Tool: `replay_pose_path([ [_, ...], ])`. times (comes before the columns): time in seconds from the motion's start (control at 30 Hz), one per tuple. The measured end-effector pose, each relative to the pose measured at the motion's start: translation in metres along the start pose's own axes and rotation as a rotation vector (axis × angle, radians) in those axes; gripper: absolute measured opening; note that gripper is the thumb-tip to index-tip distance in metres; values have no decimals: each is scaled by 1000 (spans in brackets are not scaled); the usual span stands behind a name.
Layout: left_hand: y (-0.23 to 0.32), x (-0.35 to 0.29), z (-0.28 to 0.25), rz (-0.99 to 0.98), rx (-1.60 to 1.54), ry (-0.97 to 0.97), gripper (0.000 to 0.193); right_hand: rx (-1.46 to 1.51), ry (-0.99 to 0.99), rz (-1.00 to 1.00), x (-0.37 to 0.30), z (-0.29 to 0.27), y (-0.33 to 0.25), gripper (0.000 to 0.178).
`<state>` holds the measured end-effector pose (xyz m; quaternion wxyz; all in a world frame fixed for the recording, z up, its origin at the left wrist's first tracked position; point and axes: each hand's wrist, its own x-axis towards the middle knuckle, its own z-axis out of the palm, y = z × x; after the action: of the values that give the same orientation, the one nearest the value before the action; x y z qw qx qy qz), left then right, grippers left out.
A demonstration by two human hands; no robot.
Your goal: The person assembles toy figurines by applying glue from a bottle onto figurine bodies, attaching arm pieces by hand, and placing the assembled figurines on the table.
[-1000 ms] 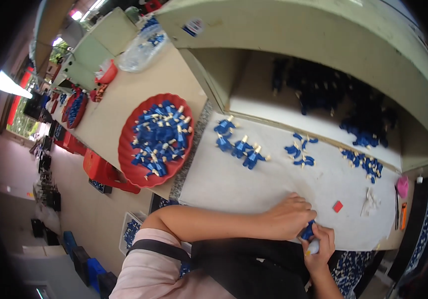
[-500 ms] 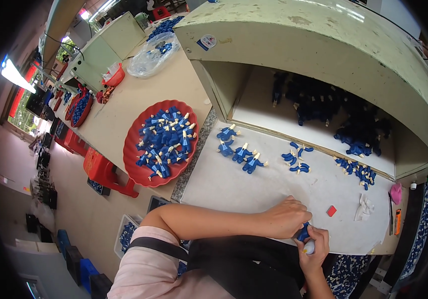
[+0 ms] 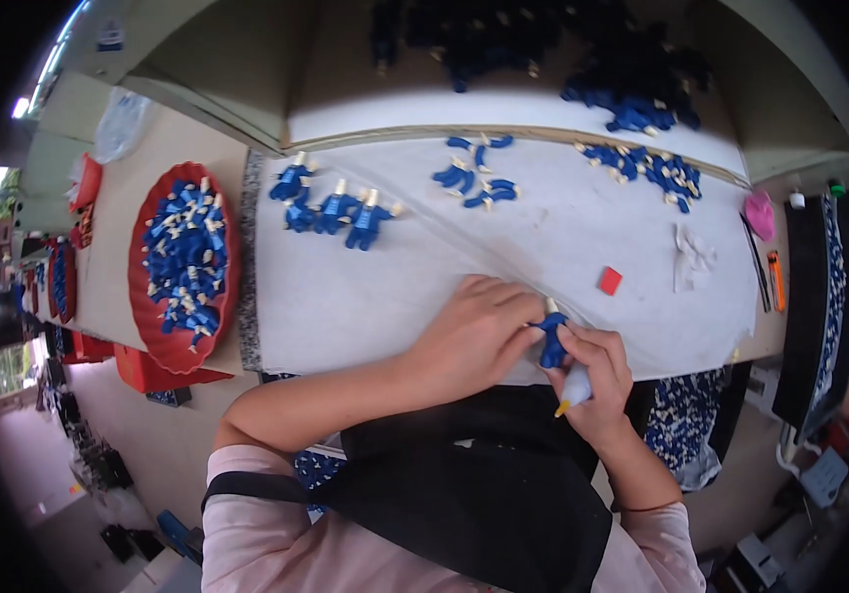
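Observation:
A small blue doll figure (image 3: pixel 552 349) with a cream-coloured neck peg is held upright over the near edge of the white work sheet (image 3: pixel 395 306). My left hand (image 3: pixel 479 331) is closed, its thumb and fingers pinching the figure's left side near the shoulder. My right hand (image 3: pixel 597 371) grips the figure's other side and also keeps a small white bottle with a yellow tip (image 3: pixel 575 385) in its palm, tip pointing down toward me. Whether a separate arm piece sits between my left fingertips is hidden.
Several assembled figures (image 3: pixel 336 210) stand left on the sheet; loose blue arms (image 3: pixel 484 178) and a pile of them (image 3: pixel 652 173) lie farther back. A red block (image 3: pixel 610 281), crumpled tissue (image 3: pixel 691 259) and orange cutter (image 3: pixel 776 282) are right. A red bowl (image 3: pixel 136 267) of figures stands left.
My view has swung downward and toward the right. Both hands have lifted the figure into plainer sight, and my left fingers now pinch its side. The bottle stays in my right hand.

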<state>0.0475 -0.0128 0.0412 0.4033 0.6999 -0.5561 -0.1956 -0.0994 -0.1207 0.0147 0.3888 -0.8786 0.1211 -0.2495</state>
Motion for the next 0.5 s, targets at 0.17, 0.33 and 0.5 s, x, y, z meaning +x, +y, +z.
replay_pose_path([
  [0.17,7,-9,0,-49,-130,64,13,-8,75,-91,0,-5,-10,40],
  [0.33,12,-27,20,-249,-476,234,15,13,109,-207,-2,-6,-14,36],
  [0.5,21,-33,33,-312,-736,317,14,47,115,-171,-6,-8,-21,37],
])
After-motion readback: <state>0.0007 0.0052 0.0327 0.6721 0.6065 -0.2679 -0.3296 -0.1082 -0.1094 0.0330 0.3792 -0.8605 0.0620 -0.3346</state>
